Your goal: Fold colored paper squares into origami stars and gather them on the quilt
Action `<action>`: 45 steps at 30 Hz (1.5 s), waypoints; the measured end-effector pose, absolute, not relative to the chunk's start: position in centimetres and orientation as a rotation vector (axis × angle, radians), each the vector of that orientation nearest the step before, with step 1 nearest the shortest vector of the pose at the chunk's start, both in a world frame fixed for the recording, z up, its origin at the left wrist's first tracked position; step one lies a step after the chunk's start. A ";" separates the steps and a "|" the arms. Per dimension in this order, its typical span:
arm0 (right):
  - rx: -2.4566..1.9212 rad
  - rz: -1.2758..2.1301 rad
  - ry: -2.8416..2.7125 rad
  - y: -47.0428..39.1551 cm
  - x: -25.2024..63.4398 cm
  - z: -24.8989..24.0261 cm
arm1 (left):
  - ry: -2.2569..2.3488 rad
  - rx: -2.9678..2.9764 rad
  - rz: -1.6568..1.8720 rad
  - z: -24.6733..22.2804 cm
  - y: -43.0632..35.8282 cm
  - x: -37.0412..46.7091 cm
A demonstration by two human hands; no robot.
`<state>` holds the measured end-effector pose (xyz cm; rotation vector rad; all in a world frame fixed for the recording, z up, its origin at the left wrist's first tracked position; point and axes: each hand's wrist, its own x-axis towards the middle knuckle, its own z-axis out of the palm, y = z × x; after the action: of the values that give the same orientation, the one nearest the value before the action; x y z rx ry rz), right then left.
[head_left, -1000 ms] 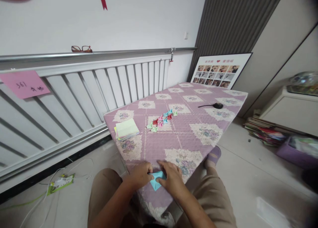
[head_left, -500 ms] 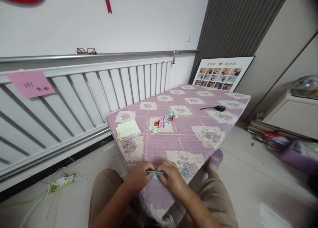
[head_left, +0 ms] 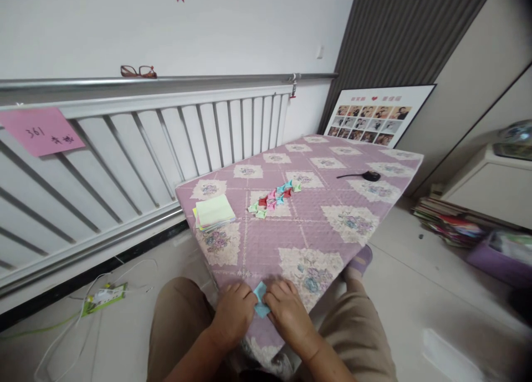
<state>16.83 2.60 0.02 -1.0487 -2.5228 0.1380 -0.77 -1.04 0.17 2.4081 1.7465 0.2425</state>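
Note:
Between my two hands, at the near corner of the table, is a small folded piece of light blue paper. My left hand pinches its left side, fingers closed. On its right side my right hand grips it with thumb and fingers. Parts of the paper are hidden under the fingertips. Farther up the cloth lie several small folded paper pieces in red, pink, blue and green, set in two slanting rows. A stack of square paper sheets, pale green on top, lies to the left.
A black ladle-shaped object lies at the far right of the table. A white radiator runs along the left, with glasses on the pipe above. A power strip with cables is on the floor.
The blue paper was edge-on and now shows a wider face between my fingers. Both hands have shifted slightly toward me. The view has tilted down a little.

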 end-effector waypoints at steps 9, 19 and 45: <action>-1.219 0.441 -2.360 2.4 18.7 -0.2 | 1.869 2.023 0.444 -0.1 -1.4 -1.4; -1.433 0.334 -2.243 2.7 18.1 -0.4 | 1.966 1.917 0.270 1.3 -0.1 -0.8; -1.001 0.123 -2.503 0.5 17.7 -1.2 | 2.003 2.038 0.013 0.7 1.2 -0.6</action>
<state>17.71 0.51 -1.20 -1.0008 -2.5034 0.1228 -0.58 1.16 0.69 2.0385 2.0031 0.0132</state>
